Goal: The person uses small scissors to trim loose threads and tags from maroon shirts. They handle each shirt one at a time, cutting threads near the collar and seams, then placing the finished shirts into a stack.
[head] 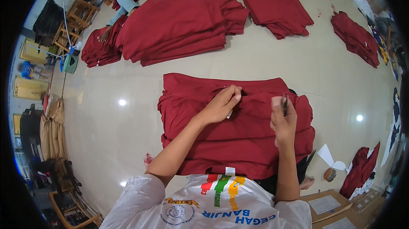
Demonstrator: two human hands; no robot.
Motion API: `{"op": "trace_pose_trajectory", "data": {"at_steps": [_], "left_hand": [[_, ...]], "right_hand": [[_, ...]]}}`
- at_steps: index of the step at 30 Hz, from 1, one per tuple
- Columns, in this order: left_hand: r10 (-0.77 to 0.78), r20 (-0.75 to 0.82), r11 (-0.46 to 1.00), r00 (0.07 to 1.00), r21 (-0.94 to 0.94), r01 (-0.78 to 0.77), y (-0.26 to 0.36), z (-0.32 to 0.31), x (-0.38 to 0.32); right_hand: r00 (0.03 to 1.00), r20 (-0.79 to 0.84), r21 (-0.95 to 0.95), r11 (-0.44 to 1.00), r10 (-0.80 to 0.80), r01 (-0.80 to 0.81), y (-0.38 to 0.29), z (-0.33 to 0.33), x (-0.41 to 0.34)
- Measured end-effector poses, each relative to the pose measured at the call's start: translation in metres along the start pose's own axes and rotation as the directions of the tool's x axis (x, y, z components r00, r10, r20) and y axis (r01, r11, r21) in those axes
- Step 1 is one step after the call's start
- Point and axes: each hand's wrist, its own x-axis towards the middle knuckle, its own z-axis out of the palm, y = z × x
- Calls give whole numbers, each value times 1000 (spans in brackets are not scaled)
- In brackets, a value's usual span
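Dark red garments [204, 149] lie over my lap, with a white label [230, 171] at the near neckline. My left hand [225, 103] is at a garment's collar opening, its thumb and fingertips pinched together on the red fabric. A bit of white label shows under that hand. Off to the right, my right hand [283, 120] is raised over the garments and holds small metal thread snips [285, 104], points away from me. Whether the snips' blades are closed is too small to tell.
Piles of red garments [179, 24] lie across the tiled floor ahead. Another person's leg [119, 10] and hands are at the upper left. Cardboard boxes [332, 197], a roll of brown tape [329, 174] and white scraps are at the lower right; wooden chairs [76, 12] stand left.
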Motion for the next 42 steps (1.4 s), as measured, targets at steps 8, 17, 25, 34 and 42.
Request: {"op": "trace_pose_trajectory", "data": {"at_steps": [8, 17, 25, 34, 42], "left_hand": [[-45, 187, 990, 981, -120, 68, 29, 0, 1], [-2, 93, 990, 996, -143, 15, 46, 6, -7], [20, 88, 979, 996, -206, -1, 37, 1, -5], [50, 100, 948, 994, -318, -15, 34, 3, -3], [236, 11, 949, 972, -217, -228, 30, 10, -8]], "right_hand": [[933, 170, -601, 717, -318, 354, 27, 25, 1], [904, 305, -483, 769, -300, 419, 34, 17, 5], [906, 393, -350, 885, -157, 306, 28, -1, 11], [926, 325, -101, 981, 192, -168, 18, -1, 13], [902, 306, 65, 938, 305, -340, 15, -4, 17]]}}
